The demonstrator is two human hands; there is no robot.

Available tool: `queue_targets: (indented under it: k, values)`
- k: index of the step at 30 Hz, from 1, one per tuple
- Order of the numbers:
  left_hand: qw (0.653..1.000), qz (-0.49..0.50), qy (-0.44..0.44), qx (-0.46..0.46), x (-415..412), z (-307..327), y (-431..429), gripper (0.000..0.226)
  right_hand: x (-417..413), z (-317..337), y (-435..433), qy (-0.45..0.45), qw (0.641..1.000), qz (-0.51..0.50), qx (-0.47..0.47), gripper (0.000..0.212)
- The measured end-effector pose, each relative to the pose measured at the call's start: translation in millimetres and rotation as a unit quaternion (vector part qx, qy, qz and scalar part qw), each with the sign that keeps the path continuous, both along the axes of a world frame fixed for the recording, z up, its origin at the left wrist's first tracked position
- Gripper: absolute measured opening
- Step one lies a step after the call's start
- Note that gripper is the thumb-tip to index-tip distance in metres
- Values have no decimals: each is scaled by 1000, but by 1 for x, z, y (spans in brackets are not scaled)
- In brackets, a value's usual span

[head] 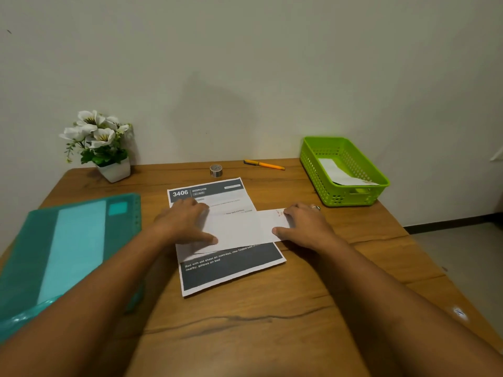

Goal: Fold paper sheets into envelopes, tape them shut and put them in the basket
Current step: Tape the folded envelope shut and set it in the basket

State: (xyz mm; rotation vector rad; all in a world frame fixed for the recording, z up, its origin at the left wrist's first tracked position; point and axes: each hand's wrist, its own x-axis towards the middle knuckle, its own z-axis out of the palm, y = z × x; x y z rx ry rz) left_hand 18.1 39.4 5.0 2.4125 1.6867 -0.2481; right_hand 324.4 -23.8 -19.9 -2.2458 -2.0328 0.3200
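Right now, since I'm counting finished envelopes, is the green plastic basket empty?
No, a folded white paper lies inside the green plastic basket.

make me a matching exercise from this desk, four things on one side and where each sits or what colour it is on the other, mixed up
Things:
1 tape roll
2 pen
3 basket
4 flower pot

Descriptions:
a at the far left corner of the table
b green, with folded white paper inside
c orange, lying near the wall
d just beyond the printed sheet's far edge

Pairs: 1-d, 2-c, 3-b, 4-a
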Motion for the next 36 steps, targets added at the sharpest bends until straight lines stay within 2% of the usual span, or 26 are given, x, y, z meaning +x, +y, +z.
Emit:
queue_targets:
  k: [5, 8, 11, 13, 15, 17, 19, 22, 28, 30, 33, 36]
  values:
    - [999, 14, -11, -34, 0, 5, 4, 93, -1, 13, 6, 7, 999, 12, -50, 84]
    - [996, 18, -57, -65, 3, 12, 6, 68, 0, 20, 7, 50, 997, 1, -61, 93]
    - [982, 26, -172, -67, 2, 13, 4, 22, 2, 25, 7, 109, 992, -14, -61, 96]
    - [958, 38, -278, -65, -2, 14, 1, 13, 6, 27, 7, 201, 978, -36, -45, 91]
    - [916, 63, -387, -81, -8, 17, -3, 8, 12, 27, 9, 247, 968, -38, -29, 65]
    - [873, 91, -469, -101, -13, 20, -7, 6, 18, 25, 8, 264, 964, -22, -30, 26]
    - [855, 106, -498, -101, -16, 19, -9, 8, 20, 26, 7, 296, 954, -2, -39, 5]
    - [863, 118, -481, -100, -22, 12, -12, 10, 21, 29, 9, 319, 947, 10, -21, 3]
    - [926, 96, -349, -105, -27, 8, -12, 15, 22, 43, 22, 348, 936, 40, 39, 3]
    - [930, 95, -339, -105, -27, 9, -11, 17, 22, 46, 27, 353, 933, 44, 47, 6]
    - [899, 125, -407, -108, -29, 8, -12, 20, 23, 47, 30, 357, 932, 43, 49, 8]
    - [832, 184, -514, -102, -32, 7, -16, 34, 26, 44, 27, 362, 930, 43, 56, 6]
